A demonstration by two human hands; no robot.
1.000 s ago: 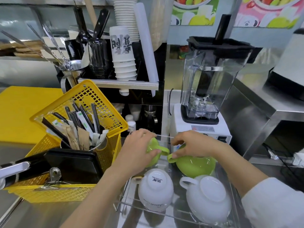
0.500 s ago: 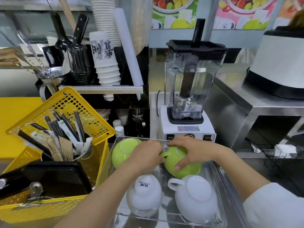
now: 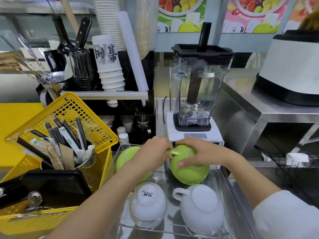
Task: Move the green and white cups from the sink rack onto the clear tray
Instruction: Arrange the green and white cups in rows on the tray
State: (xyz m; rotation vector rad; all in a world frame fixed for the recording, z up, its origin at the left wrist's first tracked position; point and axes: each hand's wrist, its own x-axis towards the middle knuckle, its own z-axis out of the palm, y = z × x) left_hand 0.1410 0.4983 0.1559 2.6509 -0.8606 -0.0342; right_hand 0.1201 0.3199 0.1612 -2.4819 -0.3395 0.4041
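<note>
Two green cups and two white cups sit upside down in the clear tray [image 3: 174, 231]. My right hand [image 3: 198, 153] grips the right green cup [image 3: 189, 171] from above, thumb on its near side. My left hand [image 3: 151, 156] pinches that cup's handle and lies across the left green cup [image 3: 126, 157], hiding part of it. The left white cup [image 3: 146, 204] and the right white cup [image 3: 202, 207] stand in the near row, untouched.
A yellow basket [image 3: 72, 118] with utensils and a black tray stands close on the left. A blender [image 3: 195, 107] sits right behind the tray. A steel counter [image 3: 259, 118] with a white machine [image 3: 293, 69] is at the right.
The right green cup has gone from open side up to upside down in the tray's far row. The left green cup has come to rest upside down. My left hand has shifted onto the right cup's handle.
</note>
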